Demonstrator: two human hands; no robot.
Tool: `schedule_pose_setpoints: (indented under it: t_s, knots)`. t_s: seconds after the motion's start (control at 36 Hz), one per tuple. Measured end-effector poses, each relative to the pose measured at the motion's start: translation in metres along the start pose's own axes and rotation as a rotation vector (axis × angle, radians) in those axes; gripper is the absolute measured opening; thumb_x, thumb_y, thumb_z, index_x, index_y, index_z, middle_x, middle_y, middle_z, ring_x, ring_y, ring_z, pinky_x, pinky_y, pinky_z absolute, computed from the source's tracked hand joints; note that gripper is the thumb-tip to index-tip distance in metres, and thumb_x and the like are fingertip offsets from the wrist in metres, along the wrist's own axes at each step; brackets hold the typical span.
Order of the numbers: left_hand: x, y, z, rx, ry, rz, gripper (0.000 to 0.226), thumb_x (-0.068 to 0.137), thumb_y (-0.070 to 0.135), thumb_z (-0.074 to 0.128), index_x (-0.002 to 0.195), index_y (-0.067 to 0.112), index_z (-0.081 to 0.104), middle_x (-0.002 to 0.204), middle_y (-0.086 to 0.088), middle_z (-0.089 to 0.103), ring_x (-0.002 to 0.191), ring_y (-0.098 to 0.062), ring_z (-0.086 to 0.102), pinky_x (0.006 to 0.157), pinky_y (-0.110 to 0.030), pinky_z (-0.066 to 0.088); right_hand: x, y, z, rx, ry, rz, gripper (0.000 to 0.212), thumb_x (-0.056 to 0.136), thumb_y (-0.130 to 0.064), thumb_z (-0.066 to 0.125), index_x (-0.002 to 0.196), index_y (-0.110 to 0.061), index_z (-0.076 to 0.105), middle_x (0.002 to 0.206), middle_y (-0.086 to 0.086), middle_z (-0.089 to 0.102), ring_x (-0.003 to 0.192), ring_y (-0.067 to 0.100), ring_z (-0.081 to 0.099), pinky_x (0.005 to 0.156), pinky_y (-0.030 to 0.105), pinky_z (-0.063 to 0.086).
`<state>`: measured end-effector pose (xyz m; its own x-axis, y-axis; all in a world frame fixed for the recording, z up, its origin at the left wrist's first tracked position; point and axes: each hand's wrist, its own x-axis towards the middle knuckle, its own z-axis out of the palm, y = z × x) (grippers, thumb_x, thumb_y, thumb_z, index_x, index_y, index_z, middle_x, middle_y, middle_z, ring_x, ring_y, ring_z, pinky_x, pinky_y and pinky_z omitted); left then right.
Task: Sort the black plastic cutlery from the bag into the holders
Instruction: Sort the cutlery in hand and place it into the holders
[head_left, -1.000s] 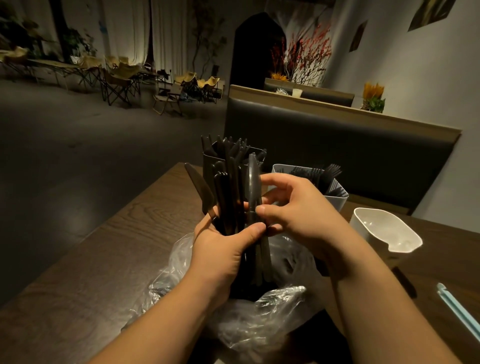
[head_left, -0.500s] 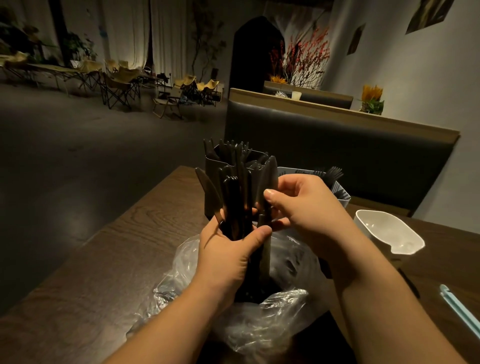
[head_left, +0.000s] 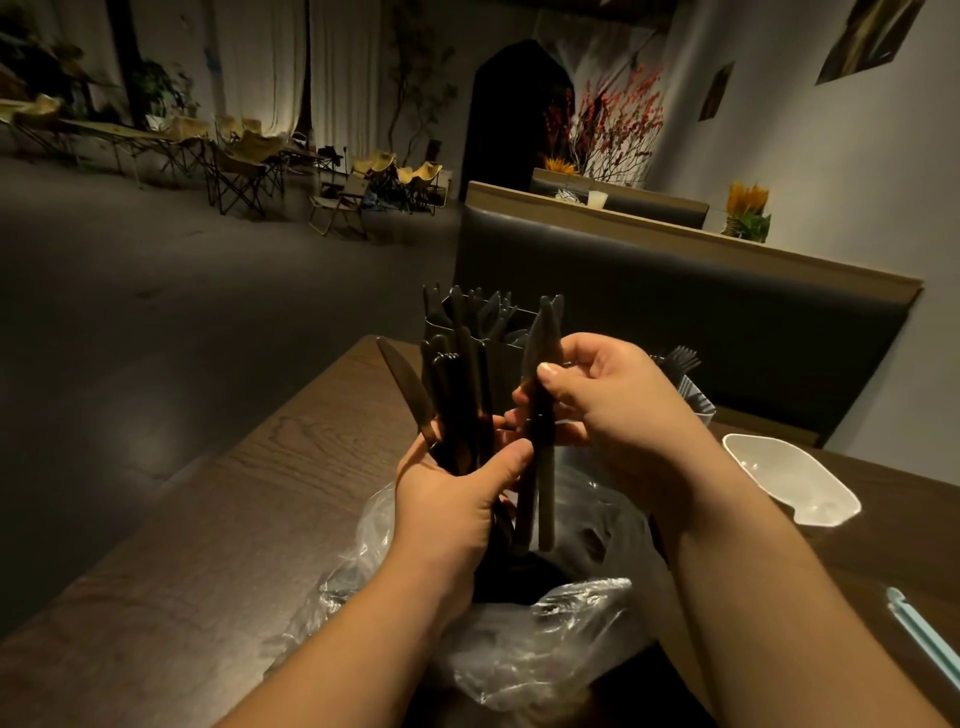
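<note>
A: Nearest item?

B: Clear plastic bag (head_left: 545, 639), crumpled on the dark wood table (head_left: 208, 545), mouth facing up. There are dark shapes inside, but the types can't be made out.

A: Left hand?

B: Left hand (head_left: 452, 499) is directly above the bag's mouth. The fingers and thumb are curled round a bundle of black cutlery (head_left: 457, 405), which is held upright. One stray knife (head_left: 405, 389) splays out of the bundle, leaning left of the bag.

A: Right hand?

B: Right hand (head_left: 613, 410) is also above the bag, just right of the bundle. Thumb and fingers pinch two black knives (head_left: 540, 415), blades up, handle ends hanging over the bag's mouth. The left thumb sits just beside them; I can't tell whether it touches.

A: Holders?

B: Straight behind the bag is a dark holder (head_left: 506, 369), packed with upright black cutlery. Behind the bag and to its right is a pale holder (head_left: 693, 397) with black forks (head_left: 680, 358), partly hidden by the right hand. Right of the bag is a white container (head_left: 753, 441). Far right of the bag, at the frame edge, is a pale blue strip (head_left: 924, 639), identity unclear.

A: Farthest?

B: Well behind the bag, past the holders, is a dark padded bench back (head_left: 675, 312).
</note>
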<state>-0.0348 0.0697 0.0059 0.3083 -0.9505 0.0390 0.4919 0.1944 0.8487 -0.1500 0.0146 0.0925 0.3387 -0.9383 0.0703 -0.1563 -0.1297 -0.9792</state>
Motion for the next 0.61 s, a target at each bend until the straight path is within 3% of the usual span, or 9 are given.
schedule_pose_setpoints:
  t_s: [0.08, 0.17, 0.22, 0.31, 0.36, 0.42, 0.5, 0.61]
  knots:
    - [0.000, 0.000, 0.000, -0.015, 0.002, 0.010, 0.032, 0.078, 0.001, 0.079, 0.108, 0.009, 0.070, 0.091, -0.005, 0.078, 0.083, -0.016, 0.075, 0.063, -0.025, 0.056, -0.002, 0.002, 0.004, 0.082, -0.041, 0.032, 0.015, 0.103, -0.004, 0.049, 0.111, -0.003, 0.062, 0.087, 0.012, 0.069, 0.081, 0.024, 0.075, 0.068, 0.031, 0.060]
    - [-0.001, -0.004, 0.000, 0.006, 0.009, 0.043, 0.027, 0.077, 0.003, 0.080, 0.101, 0.012, 0.071, 0.084, -0.004, 0.076, 0.073, -0.015, 0.071, 0.057, -0.026, 0.052, -0.004, 0.005, 0.011, 0.148, -0.095, 0.056, 0.018, 0.104, -0.005, 0.047, 0.113, -0.007, 0.061, 0.088, 0.011, 0.062, 0.074, 0.020, 0.068, 0.074, 0.035, 0.060]
    - [-0.001, -0.005, 0.001, 0.017, 0.031, 0.063, 0.024, 0.078, 0.006, 0.081, 0.098, 0.013, 0.070, 0.079, -0.003, 0.074, 0.068, -0.018, 0.069, 0.056, -0.028, 0.052, -0.002, 0.002, 0.012, 0.201, -0.085, 0.045, 0.019, 0.104, -0.005, 0.044, 0.114, -0.010, 0.060, 0.086, 0.009, 0.058, 0.070, 0.015, 0.060, 0.069, 0.031, 0.057]
    - [0.002, -0.007, 0.001, 0.008, 0.093, 0.088, 0.022, 0.080, 0.005, 0.080, 0.098, 0.011, 0.067, 0.068, 0.002, 0.068, 0.060, -0.018, 0.065, 0.054, -0.026, 0.052, 0.014, -0.014, 0.001, 0.213, 0.079, -0.048, 0.024, 0.105, -0.008, 0.041, 0.120, -0.014, 0.058, 0.088, 0.004, 0.058, 0.066, 0.008, 0.055, 0.063, 0.021, 0.052]
    - [0.003, -0.008, 0.001, 0.003, 0.107, 0.082, 0.021, 0.081, 0.006, 0.080, 0.097, 0.013, 0.067, 0.066, 0.003, 0.066, 0.059, -0.017, 0.064, 0.054, -0.027, 0.052, 0.030, -0.028, -0.009, 0.293, 0.182, -0.119, 0.027, 0.106, -0.011, 0.038, 0.125, -0.016, 0.057, 0.089, 0.002, 0.059, 0.067, 0.006, 0.053, 0.069, 0.021, 0.048]
    - [0.004, -0.009, 0.000, 0.005, 0.104, 0.075, 0.020, 0.082, 0.007, 0.080, 0.097, 0.014, 0.068, 0.066, 0.004, 0.066, 0.059, -0.016, 0.063, 0.055, -0.027, 0.052, 0.046, -0.040, -0.017, 0.413, 0.254, -0.183, 0.027, 0.106, -0.013, 0.036, 0.121, -0.019, 0.058, 0.082, -0.001, 0.057, 0.068, 0.007, 0.050, 0.072, 0.024, 0.044]
    - [0.004, -0.009, 0.000, -0.004, 0.096, 0.068, 0.020, 0.082, 0.007, 0.079, 0.097, 0.014, 0.068, 0.065, 0.004, 0.065, 0.058, -0.014, 0.062, 0.055, -0.027, 0.052, 0.074, -0.054, -0.023, 0.590, 0.321, -0.266, 0.026, 0.106, -0.015, 0.036, 0.117, -0.015, 0.059, 0.071, -0.003, 0.051, 0.064, 0.009, 0.046, 0.065, 0.025, 0.042]
    - [0.005, -0.009, 0.000, -0.010, 0.098, 0.066, 0.020, 0.081, 0.007, 0.079, 0.096, 0.015, 0.068, 0.068, 0.002, 0.065, 0.058, -0.014, 0.062, 0.055, -0.027, 0.051, 0.106, -0.060, -0.021, 0.676, 0.391, -0.327, 0.022, 0.107, -0.014, 0.036, 0.104, -0.013, 0.058, 0.066, -0.004, 0.048, 0.059, 0.009, 0.044, 0.061, 0.025, 0.040]
